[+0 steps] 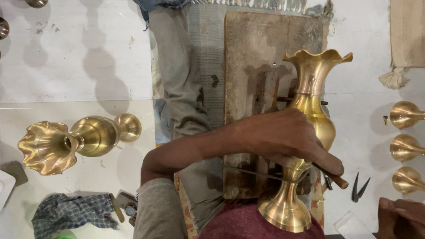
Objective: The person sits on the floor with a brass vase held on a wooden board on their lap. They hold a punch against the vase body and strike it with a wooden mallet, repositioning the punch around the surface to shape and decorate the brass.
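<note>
The head view looks down on a pale floor. At far left a brass vase [66, 144] lies on its side, frilled mouth to the left, with a checked cloth [71, 212] below it near the bottom edge. Moving right, the person's left hand [283, 135] reaches across from a grey sleeve and wraps the lower body of a second brass vase [310, 110], just above its narrow waist; its grip is closed on that vase, and a thin tool with a wooden handle [337, 179] runs under the same fingers. This vase lies over a worn wooden board [248, 53], mouth toward the top of the picture, flared foot toward the person. It looks heavy, rigid and polished, so likely slippery; the waist seems the surest place to hold, the thin frilled rim the part most easily bent. Right of it lie small black pliers [359, 188]. Three brass cones [405, 146] line the right edge. The right hand [398, 217] shows only partly at the bottom corner; whether its grip holds anything cannot be told
</note>
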